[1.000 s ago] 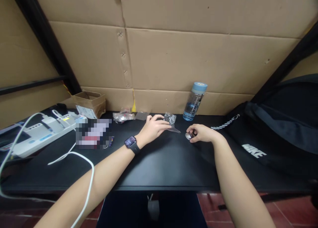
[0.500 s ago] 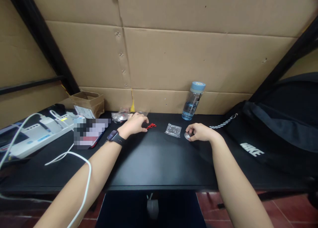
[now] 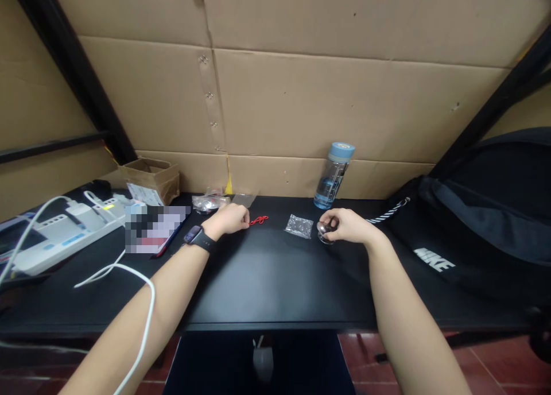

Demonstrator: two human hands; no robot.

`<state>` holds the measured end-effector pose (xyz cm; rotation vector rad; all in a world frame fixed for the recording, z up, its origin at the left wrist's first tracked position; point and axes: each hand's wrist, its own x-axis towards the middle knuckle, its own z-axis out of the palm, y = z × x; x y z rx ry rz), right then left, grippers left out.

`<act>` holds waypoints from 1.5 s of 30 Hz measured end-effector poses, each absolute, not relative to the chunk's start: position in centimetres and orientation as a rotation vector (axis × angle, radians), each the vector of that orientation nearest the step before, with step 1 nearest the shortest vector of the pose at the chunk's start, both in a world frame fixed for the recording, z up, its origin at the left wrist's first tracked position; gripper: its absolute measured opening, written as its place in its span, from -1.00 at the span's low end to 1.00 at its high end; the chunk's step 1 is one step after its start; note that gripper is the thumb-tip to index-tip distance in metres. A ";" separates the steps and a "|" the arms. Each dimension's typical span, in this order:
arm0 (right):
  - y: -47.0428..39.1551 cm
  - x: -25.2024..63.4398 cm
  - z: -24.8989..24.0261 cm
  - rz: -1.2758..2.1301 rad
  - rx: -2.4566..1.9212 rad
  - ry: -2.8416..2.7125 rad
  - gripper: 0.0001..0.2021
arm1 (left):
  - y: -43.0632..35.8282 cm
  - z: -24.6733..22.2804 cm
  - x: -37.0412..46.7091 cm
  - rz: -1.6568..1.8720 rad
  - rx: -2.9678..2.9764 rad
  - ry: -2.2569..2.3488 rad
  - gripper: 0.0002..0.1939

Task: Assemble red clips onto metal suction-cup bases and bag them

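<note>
My left hand [image 3: 232,218], with a dark watch on the wrist, is closed in a pinch at the left end of a thin red cord [image 3: 260,220] lying on the black tabletop. The fingertips hide that end of the cord. On the right, my right hand [image 3: 346,225] grips a small round shiny disc [image 3: 322,232], thumb and fingers around its edge. The disc is tilted just over the table; its exact kind is unclear. Between the hands lies a small clear plastic bag [image 3: 299,226], nearest to the right hand.
A blue-capped water bottle [image 3: 332,177] stands behind the right hand. Left are a cardboard box [image 3: 157,179], a white power strip [image 3: 64,240], a blurred-out flat item [image 3: 157,228] and a white cable [image 3: 148,326]. Plastic packets [image 3: 209,203] lie behind the left hand; a black backpack [image 3: 486,228] sits right.
My left hand has gone from spread fingers beside the red cord to a closed pinch at its end. My right hand has raised and tilted the shiny disc slightly.
</note>
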<state>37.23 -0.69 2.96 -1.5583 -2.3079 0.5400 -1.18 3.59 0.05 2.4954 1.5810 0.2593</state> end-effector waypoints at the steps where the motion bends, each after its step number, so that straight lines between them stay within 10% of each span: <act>1: -0.8 37.1 3.1 0.544 -1.514 -2.292 -0.67 | 3.6 0.3 -1.5 0.244 2.473 1.576 -0.97; 45: -1.3 29.9 0.4 1.150 -0.679 -1.562 -0.44 | -3.6 3.0 7.0 1.246 2.237 0.987 -0.89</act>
